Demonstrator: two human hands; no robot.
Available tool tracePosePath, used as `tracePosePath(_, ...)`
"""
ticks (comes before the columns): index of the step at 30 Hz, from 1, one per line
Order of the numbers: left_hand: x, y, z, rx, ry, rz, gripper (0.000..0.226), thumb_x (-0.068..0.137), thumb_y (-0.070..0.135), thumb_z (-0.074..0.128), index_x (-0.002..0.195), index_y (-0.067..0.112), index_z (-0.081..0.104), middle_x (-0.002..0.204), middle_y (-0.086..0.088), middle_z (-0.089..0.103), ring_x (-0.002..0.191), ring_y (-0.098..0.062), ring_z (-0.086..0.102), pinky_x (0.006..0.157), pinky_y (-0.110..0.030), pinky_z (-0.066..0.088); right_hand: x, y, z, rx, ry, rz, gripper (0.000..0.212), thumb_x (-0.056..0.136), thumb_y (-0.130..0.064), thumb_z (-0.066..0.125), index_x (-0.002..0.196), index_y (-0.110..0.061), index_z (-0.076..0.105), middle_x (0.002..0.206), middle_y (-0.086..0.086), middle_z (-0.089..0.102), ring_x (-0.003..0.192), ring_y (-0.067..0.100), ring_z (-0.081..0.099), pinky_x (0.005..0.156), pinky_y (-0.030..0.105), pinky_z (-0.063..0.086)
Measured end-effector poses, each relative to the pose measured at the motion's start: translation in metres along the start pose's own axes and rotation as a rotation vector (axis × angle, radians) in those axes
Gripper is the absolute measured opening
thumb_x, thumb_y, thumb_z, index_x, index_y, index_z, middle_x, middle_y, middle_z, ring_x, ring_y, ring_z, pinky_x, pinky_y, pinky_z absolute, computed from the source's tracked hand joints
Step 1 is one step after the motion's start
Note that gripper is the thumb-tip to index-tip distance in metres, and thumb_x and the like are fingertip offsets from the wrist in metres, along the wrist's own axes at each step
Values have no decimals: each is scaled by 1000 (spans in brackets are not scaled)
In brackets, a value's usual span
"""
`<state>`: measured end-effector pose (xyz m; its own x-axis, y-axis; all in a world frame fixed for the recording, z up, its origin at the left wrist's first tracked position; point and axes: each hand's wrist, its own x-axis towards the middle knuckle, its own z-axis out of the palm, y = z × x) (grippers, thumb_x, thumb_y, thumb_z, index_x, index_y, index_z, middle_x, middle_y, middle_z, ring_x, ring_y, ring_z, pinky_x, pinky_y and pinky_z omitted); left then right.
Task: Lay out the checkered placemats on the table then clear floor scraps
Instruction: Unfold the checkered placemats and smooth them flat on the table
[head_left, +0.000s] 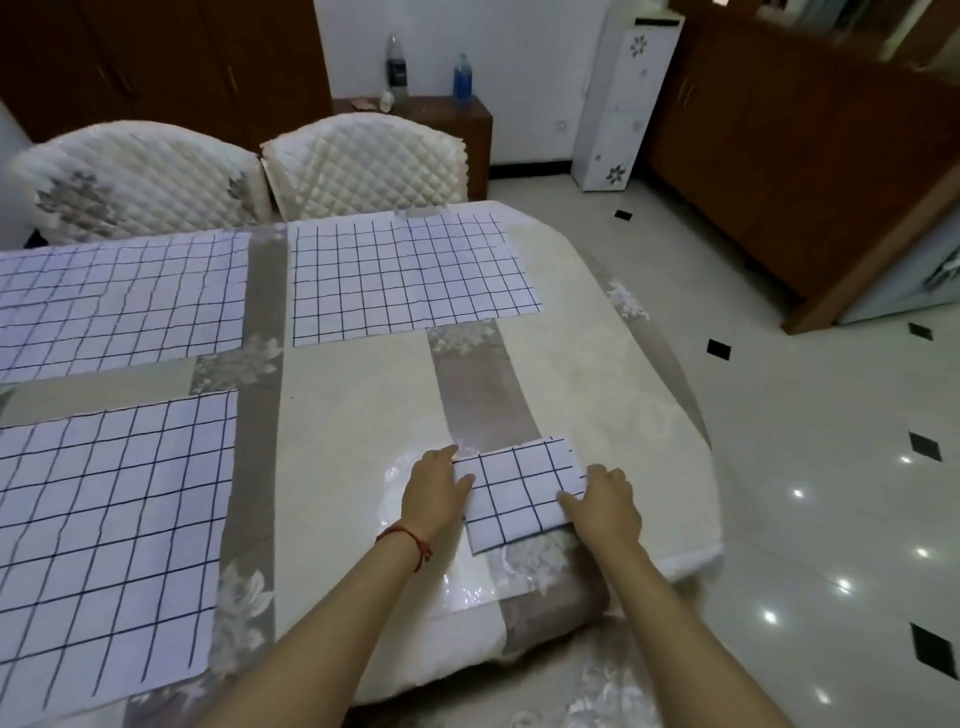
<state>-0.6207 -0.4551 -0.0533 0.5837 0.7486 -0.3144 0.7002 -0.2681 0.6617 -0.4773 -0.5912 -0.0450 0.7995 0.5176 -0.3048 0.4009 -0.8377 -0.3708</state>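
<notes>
checkered folded placemat (522, 493) between both hands, thumbs on top.

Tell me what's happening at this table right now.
A person is setting out white placemats with a dark grid pattern on a cream and grey floral tablecloth. Three mats already lie flat: far left, far right and near left. A fourth, folded placemat sits near the table's right edge, with the left hand and right hand holding its two sides, not yet spread open.
</notes>
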Motion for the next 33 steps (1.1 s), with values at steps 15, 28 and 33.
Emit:
tracePosePath(15,5,1,-8,-350,9,-198,32,80,13,67,109,1,63,94,-13,65,87,-24,61,80,-26,45,-9,3,-17,498,-31,-136,27,85,-12,60,62,-16,48,61,-4,52,57,9,46,46,11,34)
tracePosePath(28,-45,3,-76,-652,177,44,16,79,8,67,66,18,66,69,4,65,65,-13,57,67,-24,45,-72,-30,-59,718,47,-293,12,82,-6,64,72,0,61,70,21,62,67,20,53,63,31,41)
tracePosePath(33,-71,10,-120,-470,285,303,24,84,13,62,66,28,57,68,11,61,64,5,56,60,-8,41,-93,-58,-69,650,165,-260,38,81,-16,68,114,-23,52,105,-6,54,101,13,49,85,27,40)
